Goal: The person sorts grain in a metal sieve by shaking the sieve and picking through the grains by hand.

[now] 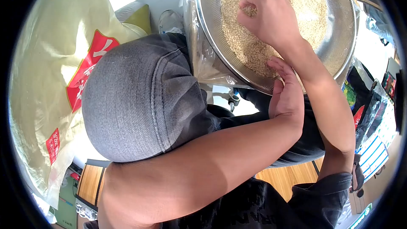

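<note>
A round metal mesh sieve (204, 21) holds a broad layer of small pale-tan grains (305, 0). My right hand (273, 17) is over the grains, its fingers curled and its thumb and index finger forming a ring. Whatever those fingertips pinch, if anything, is too small to make out. At the sieve's near rim is my left hand (287, 87), palm turned up and inward, fingers extended and thumb apart. Its fingertips reach over the edge of the grain layer, beneath my right forearm. Nothing shows in the left palm.
Clear plastic (199, 59) lies under the sieve's left side. My grey denim knee (123, 97) rises beside it. A large translucent bag with red labels (51, 59) stands at the left. A clear cup (170, 20) is behind the knee. Dark bags and packets (360, 85) sit at the right.
</note>
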`<state>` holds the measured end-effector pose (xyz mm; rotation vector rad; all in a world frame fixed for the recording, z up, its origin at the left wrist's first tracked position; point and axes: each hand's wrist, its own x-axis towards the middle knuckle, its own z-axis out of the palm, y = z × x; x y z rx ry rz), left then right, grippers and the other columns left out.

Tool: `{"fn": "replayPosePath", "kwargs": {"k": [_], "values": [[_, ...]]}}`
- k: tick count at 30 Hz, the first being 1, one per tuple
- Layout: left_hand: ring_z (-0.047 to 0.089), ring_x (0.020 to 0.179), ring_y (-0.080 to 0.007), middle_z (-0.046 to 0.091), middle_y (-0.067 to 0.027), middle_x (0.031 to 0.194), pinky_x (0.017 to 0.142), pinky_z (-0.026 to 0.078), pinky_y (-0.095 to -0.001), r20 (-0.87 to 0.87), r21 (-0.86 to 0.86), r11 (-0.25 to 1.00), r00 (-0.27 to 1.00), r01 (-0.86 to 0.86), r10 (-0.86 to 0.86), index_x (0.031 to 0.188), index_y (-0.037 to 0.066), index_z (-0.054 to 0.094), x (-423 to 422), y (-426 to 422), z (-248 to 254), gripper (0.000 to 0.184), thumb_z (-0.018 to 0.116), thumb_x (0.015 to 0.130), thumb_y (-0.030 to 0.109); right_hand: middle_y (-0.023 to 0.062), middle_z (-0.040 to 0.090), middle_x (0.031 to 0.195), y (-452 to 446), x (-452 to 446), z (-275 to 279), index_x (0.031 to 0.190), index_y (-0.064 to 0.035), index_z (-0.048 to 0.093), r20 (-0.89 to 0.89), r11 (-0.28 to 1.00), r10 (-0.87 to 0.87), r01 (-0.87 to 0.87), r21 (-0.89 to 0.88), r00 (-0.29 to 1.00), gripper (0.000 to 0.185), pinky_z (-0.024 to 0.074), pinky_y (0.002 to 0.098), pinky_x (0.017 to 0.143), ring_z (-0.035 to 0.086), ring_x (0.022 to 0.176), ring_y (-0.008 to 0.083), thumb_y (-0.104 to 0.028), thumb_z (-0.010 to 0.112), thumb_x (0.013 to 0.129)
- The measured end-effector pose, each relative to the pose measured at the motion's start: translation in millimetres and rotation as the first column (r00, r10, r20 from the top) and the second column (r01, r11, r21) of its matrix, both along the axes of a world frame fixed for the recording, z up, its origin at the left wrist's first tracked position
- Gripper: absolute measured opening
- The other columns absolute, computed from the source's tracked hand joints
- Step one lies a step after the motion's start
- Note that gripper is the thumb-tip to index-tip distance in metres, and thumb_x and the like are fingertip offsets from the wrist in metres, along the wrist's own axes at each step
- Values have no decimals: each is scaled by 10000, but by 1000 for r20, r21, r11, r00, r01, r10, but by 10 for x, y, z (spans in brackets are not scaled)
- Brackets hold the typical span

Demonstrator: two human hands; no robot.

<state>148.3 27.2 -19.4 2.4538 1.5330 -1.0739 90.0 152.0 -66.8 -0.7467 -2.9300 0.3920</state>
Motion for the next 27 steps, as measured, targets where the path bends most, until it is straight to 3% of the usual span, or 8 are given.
{"fn": "replayPosePath", "kwargs": {"k": [12, 14, 15, 17, 20, 22, 25, 27], "values": [[632, 1147, -357, 640, -188, 1233, 984, 504, -610, -4, -82, 996, 999, 47, -48, 1330, 1, 592, -22, 44, 79, 332, 453, 1034, 61, 67, 704, 910, 126, 67, 21, 935, -85, 770, -102, 979, -73, 52, -196, 992, 129, 532, 378, 739, 630, 828, 216, -196, 739, 876], [612, 1167, -374, 637, -171, 1287, 929, 516, -637, 3, -102, 994, 999, 50, -50, 1330, 34, 635, -33, 44, 101, 373, 543, 968, 27, 17, 701, 921, 183, 65, 260, 994, -91, 764, 132, 844, -268, 298, -446, 954, 157, 477, 303, 729, 570, 789, 133, -218, 715, 916], [611, 1178, -372, 642, -167, 1293, 936, 502, -646, 23, -102, 994, 999, 41, -39, 1339, 41, 635, -44, 34, 98, 383, 549, 966, 46, 17, 701, 921, 211, 95, 319, 994, -91, 764, 131, 847, -271, 301, -438, 954, 157, 477, 303, 729, 570, 789, 133, -218, 715, 916], [610, 1196, -369, 648, -169, 1305, 962, 477, -647, 34, -50, 999, 999, -4, 5, 1354, 53, 636, 14, 7, 30, 401, 560, 962, 84, -45, 659, 912, 288, 171, 443, 1006, -100, 741, 84, 511, -452, 335, -792, 888, 157, 415, 242, 767, 505, 806, 76, -227, 679, 939], [609, 1218, -368, 653, -174, 1316, 999, 454, -634, 10, 13, 1000, 1000, 1, -1, 1361, 50, 637, -8, -16, -42, 413, 567, 962, 132, -78, 635, 928, 404, 365, 572, 1009, -111, 714, 98, 254, -536, 271, -929, 839, 154, 396, 228, 816, 505, 857, 54, -240, 654, 949], [611, 1236, -355, 650, -166, 1338, 1019, 459, -610, 48, 0, 999, 998, -42, 42, 1354, 31, 646, -70, 10, 15, 411, 587, 962, 142, -84, 627, 956, 455, 495, 733, 1000, -109, 697, 111, 298, -534, 310, -903, 838, 144, 394, 231, 827, 496, 901, 35, -233, 642, 954], [611, 1249, -345, 640, -160, 1364, 1027, 464, -594, 70, -124, 990, 996, 72, -64, 1358, 20, 642, -147, 67, 55, 404, 582, 977, 137, -68, 644, 1002, 458, 720, 1003, 1018, -101, 693, 18, 633, -479, 360, -686, 877, 135, 396, 241, 842, 525, 922, 50, -196, 600, 990], [610, 1248, -337, 641, -153, 1357, 1041, 447, -596, 88, -113, 993, 996, 39, -29, 1370, 31, 635, -207, 89, 188, 423, 576, 977, 177, -61, 660, 1016, 485, 946, 1135, 1038, -101, 698, -63, 551, -576, 330, -767, 815, 146, 408, 242, 844, 542, 926, 55, -198, 594, 1004]]}}
